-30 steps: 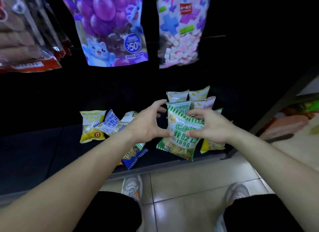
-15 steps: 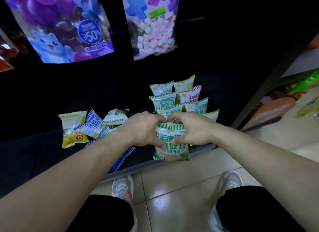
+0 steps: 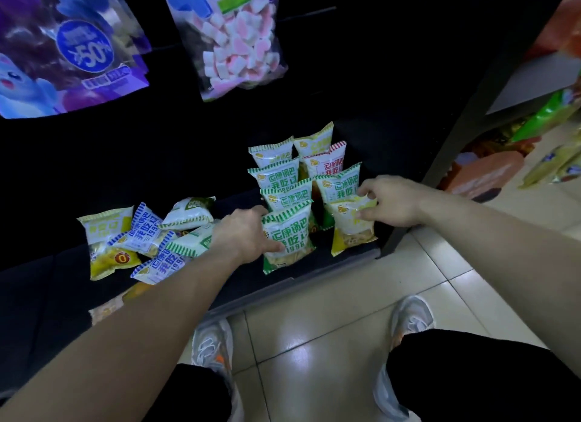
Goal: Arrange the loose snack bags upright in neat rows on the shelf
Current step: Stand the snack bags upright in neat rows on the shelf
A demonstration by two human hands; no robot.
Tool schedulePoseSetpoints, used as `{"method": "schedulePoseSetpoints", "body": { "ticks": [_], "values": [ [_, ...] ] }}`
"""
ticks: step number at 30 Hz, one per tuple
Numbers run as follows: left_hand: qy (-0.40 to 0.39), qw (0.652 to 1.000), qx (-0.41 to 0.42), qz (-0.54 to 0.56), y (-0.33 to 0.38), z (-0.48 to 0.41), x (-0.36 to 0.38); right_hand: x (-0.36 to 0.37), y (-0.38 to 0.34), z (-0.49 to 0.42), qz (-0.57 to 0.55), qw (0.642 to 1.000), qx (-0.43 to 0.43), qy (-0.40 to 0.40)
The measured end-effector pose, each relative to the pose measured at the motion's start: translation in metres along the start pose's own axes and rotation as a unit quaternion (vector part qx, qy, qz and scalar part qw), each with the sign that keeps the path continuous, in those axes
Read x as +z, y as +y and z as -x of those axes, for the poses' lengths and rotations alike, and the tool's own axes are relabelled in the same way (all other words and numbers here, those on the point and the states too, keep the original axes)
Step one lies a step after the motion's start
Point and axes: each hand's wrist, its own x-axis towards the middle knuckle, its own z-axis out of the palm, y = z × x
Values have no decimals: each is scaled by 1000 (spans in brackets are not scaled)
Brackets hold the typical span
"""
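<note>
The person is squaring off the fronts of two upright rows at the right end of the dark low shelf. The left hand is gripping the green-striped crinkly plastic snack bag at the head of the left row, with the thumb lying across its face and the fingers apparently curling round its edge. The right hand is pinching the top corner of the yellow-bottomed clear plastic snack bag heading the right row. Doing this well probably means seating each bag on its bottom seam and leaning it lightly against the one behind — faces forward, front edges level. Letting go gently is likely mattering most, since puffy bags tip easily. The loose heap of yellow, blue-striped and green-striped bags is lying flat just beside the left hand — not yet stood up.
</note>
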Motion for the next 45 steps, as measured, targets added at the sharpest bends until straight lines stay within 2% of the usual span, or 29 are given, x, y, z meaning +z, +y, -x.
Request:
{"method": "schedulePoseSetpoints", "body": {
  "ticks": [4, 13, 19, 27, 37, 45],
  "values": [
    [-36, 999, -20, 29, 15, -21, 32, 0, 10, -14, 54, 999, -1, -7],
    [-86, 992, -24, 84, 29, -70, 71, 32, 26, -27, 29, 999, -21, -6],
    [-86, 992, 4, 93, 27, -85, 77, 27, 36, -31, 4, 999, -7, 38],
    [-51, 995, 16, 85, 43, -76, 79, 34, 29, -25, 43, 999, -12, 12],
    [-43, 998, 39, 35, 31, -56, 31, 28, 3, -17, 74, 997, -15, -6],
    [-58, 996, 61, -40, -38, 19, -54, 1, -73, -8, 54, 996, -58, 30]
  ]
}}
